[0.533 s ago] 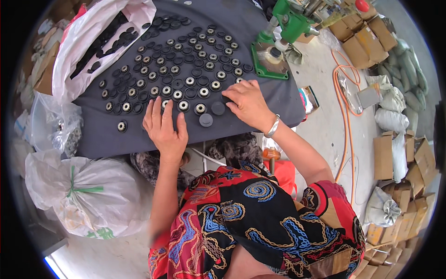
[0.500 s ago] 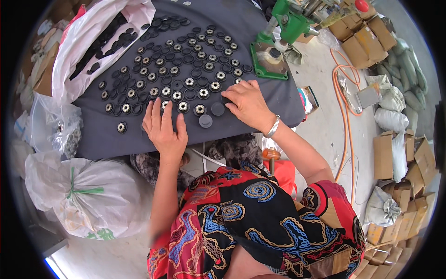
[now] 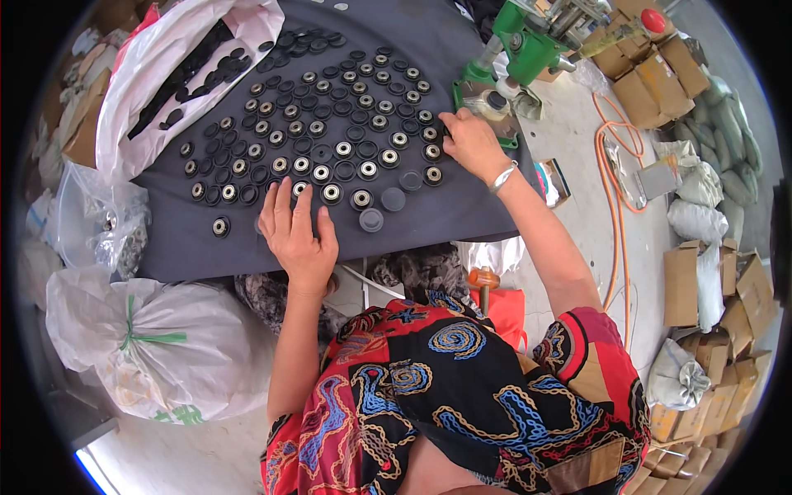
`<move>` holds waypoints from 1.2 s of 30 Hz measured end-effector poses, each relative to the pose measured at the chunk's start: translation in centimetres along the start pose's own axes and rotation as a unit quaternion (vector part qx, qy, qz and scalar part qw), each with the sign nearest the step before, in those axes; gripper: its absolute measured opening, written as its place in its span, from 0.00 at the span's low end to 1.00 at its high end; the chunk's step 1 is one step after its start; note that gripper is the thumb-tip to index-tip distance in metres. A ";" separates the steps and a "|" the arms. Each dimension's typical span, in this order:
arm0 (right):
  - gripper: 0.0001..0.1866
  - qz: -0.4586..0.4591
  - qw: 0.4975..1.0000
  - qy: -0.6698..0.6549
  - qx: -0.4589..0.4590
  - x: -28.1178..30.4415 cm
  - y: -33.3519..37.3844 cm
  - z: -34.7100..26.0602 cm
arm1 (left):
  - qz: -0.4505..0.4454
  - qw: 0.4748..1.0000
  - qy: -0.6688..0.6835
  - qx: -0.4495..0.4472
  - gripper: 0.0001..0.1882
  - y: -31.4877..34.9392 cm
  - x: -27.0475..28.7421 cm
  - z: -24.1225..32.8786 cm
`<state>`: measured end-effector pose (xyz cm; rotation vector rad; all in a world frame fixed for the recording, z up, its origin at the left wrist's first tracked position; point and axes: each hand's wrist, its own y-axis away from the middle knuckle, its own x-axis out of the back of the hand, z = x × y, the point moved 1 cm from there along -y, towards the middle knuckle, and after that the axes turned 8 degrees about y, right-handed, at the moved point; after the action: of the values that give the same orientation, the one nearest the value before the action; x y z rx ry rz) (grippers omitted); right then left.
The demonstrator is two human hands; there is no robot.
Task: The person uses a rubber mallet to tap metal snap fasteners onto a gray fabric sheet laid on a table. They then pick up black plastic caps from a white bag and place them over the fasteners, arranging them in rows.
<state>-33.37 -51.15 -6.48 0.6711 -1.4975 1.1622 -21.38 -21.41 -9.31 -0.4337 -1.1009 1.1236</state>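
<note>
My left hand (image 3: pixel 299 239) rests on the dark cloth with its fingers spread, the tips beside metal bearings (image 3: pixel 332 193) seated in black round caps. It holds nothing visible. At the right side of the table, my right hand (image 3: pixel 477 147), with a silver bangle (image 3: pixel 503 176) at its wrist, has its fingers curled round a black cap (image 3: pixel 446 129), mostly hidden by them. Below that hand lies a cap with a bearing (image 3: pixel 433 175). Two plain grey discs (image 3: pixel 393 199) lie between my hands, near the front edge. Several rows of black caps, many with bearings, spread beyond.
A green hand press (image 3: pixel 528 58) stands at the table's right corner. An open white sack (image 3: pixel 115 124) of black caps lies at the left, above a clear bag (image 3: pixel 99 219). An orange hose (image 3: pixel 610 190) and cardboard boxes (image 3: pixel 681 285) are on the floor at right.
My right hand has moved away to the right, from beside the grey discs to the cap near the press. A bearing in its cap shows where that hand was. My left hand stays put.
</note>
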 end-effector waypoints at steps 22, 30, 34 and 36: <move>0.18 0.015 0.972 -0.236 -0.003 3.4 6.2 -4.7 | -0.002 1.000 0.003 -0.003 0.20 0.0 -0.2 -0.1; 0.17 -0.016 0.980 -0.199 -0.002 3.5 5.3 -5.0 | 0.002 1.000 -0.031 0.000 0.20 -0.1 0.3 0.3; 0.17 -0.035 0.981 -0.192 0.001 3.8 4.8 -4.9 | 0.008 1.000 -0.019 -0.005 0.20 -0.2 0.5 0.3; 0.17 -0.039 0.980 -0.196 -0.003 4.0 4.8 -4.8 | 0.012 1.000 -0.009 -0.002 0.20 -0.1 0.5 0.2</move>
<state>-36.68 -44.30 -4.45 0.9892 -1.7828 1.0034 -21.50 -21.07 -8.88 -0.4424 -1.1165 1.1475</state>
